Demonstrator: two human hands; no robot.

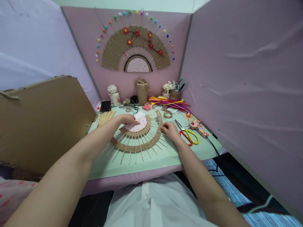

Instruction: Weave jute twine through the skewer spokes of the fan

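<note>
A half-made twine fan [134,148] lies on the table, its thin wooden sticks spreading out from a pink dotted disc [139,124] at its centre. Two twine bands, an inner and an outer one, cross the sticks. My left hand [129,119] rests on the disc with fingers stretched out, pressing it flat. At the right side of the outer band, my right hand [170,130] has thumb and fingers pinched together against the band's outer edge; whatever lies between them is too small to make out. Scissors [189,134] with red and yellow handles lie just right of that hand.
A hot glue gun [199,127] with a black cord lies at the right edge. Behind are pipe cleaners [169,102], a twine-wrapped pot [142,92], a white jar [114,95] and a twine coil [168,114]. Cardboard [44,123] stands left; a finished fan [136,44] hangs behind.
</note>
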